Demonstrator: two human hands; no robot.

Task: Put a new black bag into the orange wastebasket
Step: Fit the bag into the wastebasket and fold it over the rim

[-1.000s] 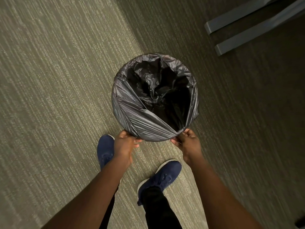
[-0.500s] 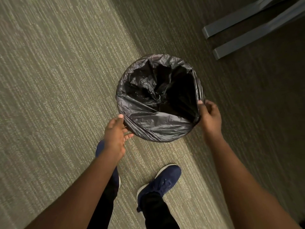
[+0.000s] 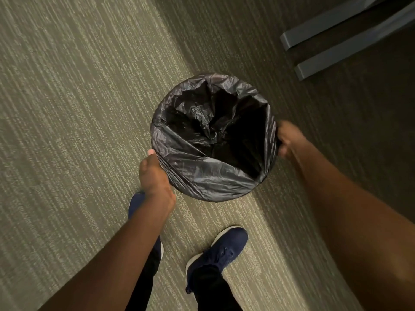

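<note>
- Both hands are sitting further round the black bag [image 3: 202,173] than half a second ago: the left hand [image 3: 155,176] is now pressing against the bag's left side, and the right hand [image 3: 286,140] is further up its right side.
- Carpet [image 3: 67,108], striped in pale olive, is lying to the left of the bag and running under it; no writing is showing on it.
- That left hand is curling against the bag's folded-over edge with its thumb tip up by the rim; whether the fingers are actually pinching plastic cannot be told, since they are hidden behind the hand.
- Below the left hand, a dark blue shoe [image 3: 137,202] is peeking out from behind the forearm.
- Stretched over a round mouth, the bag is hanging down inside in crumpled folds and is wrapping the outside completely, so the orange wastebasket itself is not showing anywhere; the bag is bearing no readable label or brand.
- Further below the bag, a second dark blue shoe [image 3: 222,245] with a white sole is standing on the carpet, with no logo legible on it.
- On the bag's right side, the right hand is blurred, and its fingers are closing on the bag's edge.
- Up and to the right of the bag, two grey bars [image 3: 332,52] are lying on the darker, shaded carpet, well apart from the bag.
</note>
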